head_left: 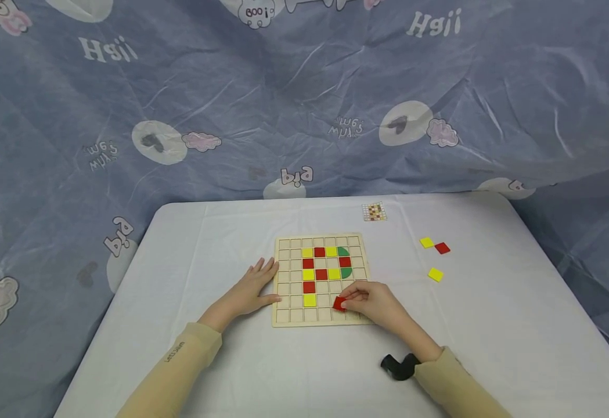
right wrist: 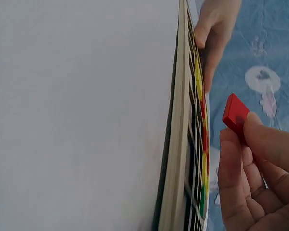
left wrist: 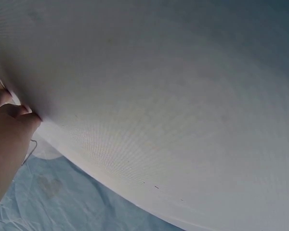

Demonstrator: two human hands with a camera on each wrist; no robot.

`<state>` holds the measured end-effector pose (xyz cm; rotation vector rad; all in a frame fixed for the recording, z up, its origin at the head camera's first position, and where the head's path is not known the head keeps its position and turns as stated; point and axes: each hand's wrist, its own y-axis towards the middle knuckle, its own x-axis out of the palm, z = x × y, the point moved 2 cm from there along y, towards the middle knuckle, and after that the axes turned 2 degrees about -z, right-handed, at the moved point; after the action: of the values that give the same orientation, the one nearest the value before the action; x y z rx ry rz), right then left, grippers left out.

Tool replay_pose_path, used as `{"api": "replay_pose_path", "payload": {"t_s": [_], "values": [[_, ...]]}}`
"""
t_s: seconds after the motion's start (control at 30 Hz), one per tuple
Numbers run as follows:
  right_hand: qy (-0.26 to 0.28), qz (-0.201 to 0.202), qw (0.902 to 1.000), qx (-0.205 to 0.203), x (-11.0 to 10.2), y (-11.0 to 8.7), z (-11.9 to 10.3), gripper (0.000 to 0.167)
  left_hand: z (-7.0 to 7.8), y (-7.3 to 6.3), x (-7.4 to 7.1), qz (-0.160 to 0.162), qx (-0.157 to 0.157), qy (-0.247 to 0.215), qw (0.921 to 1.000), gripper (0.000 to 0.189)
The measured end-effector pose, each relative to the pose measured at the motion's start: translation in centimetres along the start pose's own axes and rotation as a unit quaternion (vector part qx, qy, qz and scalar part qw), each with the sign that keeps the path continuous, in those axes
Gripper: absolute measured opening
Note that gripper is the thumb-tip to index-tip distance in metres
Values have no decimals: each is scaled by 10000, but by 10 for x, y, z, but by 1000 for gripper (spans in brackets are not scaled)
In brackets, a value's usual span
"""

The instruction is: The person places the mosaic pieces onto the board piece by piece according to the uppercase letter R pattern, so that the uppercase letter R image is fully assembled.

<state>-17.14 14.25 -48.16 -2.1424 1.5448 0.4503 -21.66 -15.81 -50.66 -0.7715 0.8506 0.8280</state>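
A wooden grid board [head_left: 289,315] lies flat on the white table. Red, yellow and green tiles sit in its cells, forming a P-like shape; among them are a yellow tile [head_left: 310,300] at the bottom and a green rounded tile [head_left: 346,272] at the right. Over the board's lower right part, my right hand [head_left: 374,302] pinches a red square tile [head_left: 338,304]. The right wrist view shows this red tile [right wrist: 235,111] between thumb and fingertips, raised above the board. My left hand [head_left: 248,290] touches the board's left edge with fingers spread.
Right of the board lie a yellow tile [head_left: 426,242], a red tile [head_left: 442,248] and another yellow tile [head_left: 436,274]. A small pattern card [head_left: 374,212] rests behind the board. Near my right forearm is a black curved object [head_left: 398,368]. A blue printed cloth [head_left: 283,87] hangs behind the table.
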Motion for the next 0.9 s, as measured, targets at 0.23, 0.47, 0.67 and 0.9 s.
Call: {"api": "replay_pose_path", "payload": {"t_s": [0.23, 0.47, 0.67, 0.9], "values": [[-176, -155, 9984, -516, 31, 10, -19, 8, -1, 0, 0, -6, 23, -15, 10000, 91], [-619, -258, 9938, -887, 49, 17, -25, 6, -1, 2, 1, -26, 38, -23, 10000, 91], [-954, -273, 9904, -959, 54, 20, -28, 6, -1, 2, -1, -9, 39, -58, 10000, 91], [-1319, -216, 9852, -1071, 56, 18, -31, 7, -1, 1, -1, -35, 24, -45, 10000, 91]]}}
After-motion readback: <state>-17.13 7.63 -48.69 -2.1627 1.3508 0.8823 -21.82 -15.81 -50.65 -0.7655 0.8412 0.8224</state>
